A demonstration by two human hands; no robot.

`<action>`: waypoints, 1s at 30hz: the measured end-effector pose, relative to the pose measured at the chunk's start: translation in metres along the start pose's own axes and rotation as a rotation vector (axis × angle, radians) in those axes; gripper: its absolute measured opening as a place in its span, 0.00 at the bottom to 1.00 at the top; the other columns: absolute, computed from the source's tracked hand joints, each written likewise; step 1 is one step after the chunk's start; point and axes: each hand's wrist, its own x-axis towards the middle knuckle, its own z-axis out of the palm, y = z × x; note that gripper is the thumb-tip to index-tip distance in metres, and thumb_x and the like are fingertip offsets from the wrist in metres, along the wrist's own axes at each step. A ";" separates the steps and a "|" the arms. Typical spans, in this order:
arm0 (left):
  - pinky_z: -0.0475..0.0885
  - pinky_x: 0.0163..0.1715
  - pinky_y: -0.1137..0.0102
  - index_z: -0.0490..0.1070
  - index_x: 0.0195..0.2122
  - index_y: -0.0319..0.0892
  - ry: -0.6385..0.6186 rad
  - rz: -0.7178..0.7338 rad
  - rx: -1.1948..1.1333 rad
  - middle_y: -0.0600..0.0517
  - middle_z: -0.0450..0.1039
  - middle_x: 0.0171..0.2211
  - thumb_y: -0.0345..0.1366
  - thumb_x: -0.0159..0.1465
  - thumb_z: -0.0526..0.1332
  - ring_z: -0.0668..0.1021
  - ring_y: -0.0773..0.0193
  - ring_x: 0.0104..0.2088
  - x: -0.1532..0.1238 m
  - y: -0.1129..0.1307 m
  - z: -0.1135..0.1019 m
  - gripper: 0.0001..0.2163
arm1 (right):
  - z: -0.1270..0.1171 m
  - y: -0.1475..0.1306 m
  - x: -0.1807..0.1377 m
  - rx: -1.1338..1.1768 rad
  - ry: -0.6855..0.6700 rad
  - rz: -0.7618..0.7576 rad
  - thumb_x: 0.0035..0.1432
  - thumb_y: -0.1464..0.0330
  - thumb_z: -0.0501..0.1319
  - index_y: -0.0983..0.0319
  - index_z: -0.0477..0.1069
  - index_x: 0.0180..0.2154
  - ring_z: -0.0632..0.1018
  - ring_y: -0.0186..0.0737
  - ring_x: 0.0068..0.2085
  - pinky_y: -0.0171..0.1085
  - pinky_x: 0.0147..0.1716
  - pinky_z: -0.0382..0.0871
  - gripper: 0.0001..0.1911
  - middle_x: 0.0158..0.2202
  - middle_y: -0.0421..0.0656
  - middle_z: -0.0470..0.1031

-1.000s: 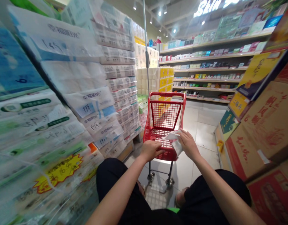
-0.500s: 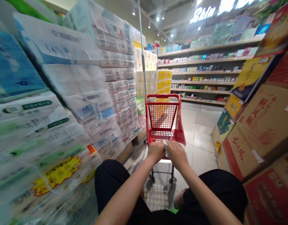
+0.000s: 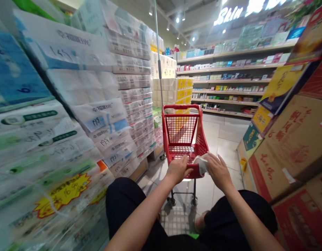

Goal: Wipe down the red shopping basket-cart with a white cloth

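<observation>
A small red shopping cart stands in the aisle right in front of me, its basket holding nothing I can see. My left hand is wrapped round the cart's near rim. My right hand presses a white cloth against the right end of that rim, fingers fairly flat over it. My legs in black trousers fill the bottom of the view.
Wrapped packs of tissue paper are stacked high along the left. Cardboard boxes lean in on the right. Stocked shelves cross the far end of the tiled floor. A thin metal pole rises behind the cart.
My right hand with the cloth has slid from the middle of the rim, next to my left hand, out to its right end. The cart has turned slightly.
</observation>
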 end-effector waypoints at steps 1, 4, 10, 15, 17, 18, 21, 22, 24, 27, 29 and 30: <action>0.71 0.42 0.66 0.60 0.57 0.42 0.019 0.046 -0.007 0.44 0.68 0.53 0.49 0.65 0.58 0.76 0.58 0.46 0.001 -0.002 -0.003 0.24 | 0.002 0.004 -0.001 0.011 -0.005 0.001 0.67 0.66 0.45 0.57 0.67 0.51 0.62 0.39 0.63 0.48 0.64 0.44 0.16 0.52 0.41 0.74; 0.64 0.57 0.61 0.61 0.57 0.44 0.061 0.179 -0.015 0.47 0.64 0.58 0.46 0.65 0.59 0.70 0.57 0.56 0.001 -0.019 -0.014 0.22 | 0.006 0.018 -0.002 0.030 -0.020 0.021 0.68 0.66 0.44 0.57 0.66 0.51 0.61 0.39 0.64 0.50 0.64 0.45 0.17 0.52 0.41 0.73; 0.51 0.65 0.55 0.68 0.45 0.43 0.109 0.196 -0.022 0.47 0.69 0.50 0.47 0.63 0.61 0.62 0.55 0.62 0.001 -0.053 -0.008 0.15 | 0.010 0.017 0.000 0.003 0.050 0.163 0.68 0.66 0.44 0.60 0.68 0.41 0.64 0.45 0.62 0.51 0.62 0.49 0.16 0.47 0.47 0.75; 0.55 0.64 0.53 0.65 0.42 0.42 0.107 0.157 0.008 0.45 0.67 0.48 0.45 0.62 0.62 0.65 0.52 0.59 0.009 -0.035 0.012 0.14 | 0.019 -0.038 0.013 0.003 0.100 0.107 0.66 0.70 0.47 0.62 0.68 0.41 0.71 0.46 0.54 0.48 0.59 0.54 0.12 0.45 0.50 0.75; 0.56 0.63 0.52 0.63 0.46 0.41 0.106 0.144 0.011 0.44 0.67 0.48 0.40 0.62 0.60 0.65 0.50 0.58 0.012 -0.026 0.017 0.14 | 0.022 -0.063 0.021 0.006 0.081 0.064 0.65 0.71 0.48 0.63 0.68 0.41 0.72 0.45 0.50 0.46 0.56 0.57 0.11 0.43 0.50 0.75; 0.56 0.63 0.52 0.61 0.49 0.40 0.108 0.139 0.007 0.44 0.66 0.48 0.37 0.62 0.59 0.65 0.50 0.58 0.013 -0.023 0.019 0.15 | 0.024 -0.073 0.024 0.007 0.069 0.058 0.65 0.71 0.48 0.63 0.68 0.40 0.72 0.45 0.48 0.45 0.55 0.59 0.10 0.41 0.49 0.75; 0.56 0.63 0.53 0.55 0.56 0.40 0.118 0.128 -0.018 0.44 0.64 0.53 0.32 0.62 0.56 0.64 0.51 0.59 0.013 -0.018 0.021 0.21 | 0.023 -0.087 0.029 0.015 0.051 0.050 0.65 0.71 0.48 0.62 0.68 0.37 0.72 0.45 0.45 0.44 0.52 0.60 0.10 0.37 0.48 0.75; 0.56 0.63 0.53 0.54 0.57 0.40 0.119 0.130 -0.027 0.44 0.64 0.53 0.32 0.62 0.56 0.64 0.51 0.59 0.012 -0.017 0.022 0.22 | 0.021 -0.086 0.028 0.022 0.047 0.040 0.66 0.70 0.48 0.62 0.68 0.37 0.72 0.44 0.45 0.43 0.51 0.59 0.10 0.37 0.47 0.75; 0.55 0.63 0.53 0.52 0.59 0.40 0.117 0.142 -0.043 0.44 0.64 0.54 0.34 0.62 0.56 0.64 0.52 0.59 0.012 -0.016 0.021 0.24 | 0.017 -0.075 0.022 0.043 0.027 0.009 0.67 0.68 0.48 0.61 0.68 0.40 0.71 0.44 0.46 0.43 0.51 0.59 0.11 0.39 0.46 0.75; 0.55 0.63 0.53 0.52 0.59 0.41 0.126 0.150 -0.069 0.44 0.65 0.52 0.42 0.65 0.56 0.66 0.52 0.58 0.012 -0.015 0.019 0.24 | 0.008 -0.045 0.008 0.054 0.002 0.010 0.68 0.66 0.48 0.60 0.68 0.43 0.71 0.43 0.47 0.42 0.51 0.58 0.12 0.42 0.45 0.74; 0.56 0.63 0.53 0.52 0.59 0.41 0.133 0.154 -0.079 0.44 0.65 0.52 0.48 0.65 0.56 0.66 0.52 0.57 0.012 -0.014 0.017 0.25 | 0.004 -0.019 0.000 0.030 0.006 0.036 0.68 0.64 0.47 0.60 0.68 0.44 0.71 0.43 0.47 0.43 0.51 0.58 0.13 0.42 0.46 0.74; 0.56 0.63 0.52 0.52 0.59 0.42 0.134 0.160 -0.082 0.44 0.65 0.52 0.49 0.65 0.55 0.67 0.52 0.57 0.011 -0.014 0.017 0.26 | 0.002 -0.005 -0.004 0.013 0.012 0.043 0.68 0.64 0.47 0.61 0.68 0.43 0.71 0.44 0.46 0.43 0.52 0.57 0.14 0.41 0.46 0.74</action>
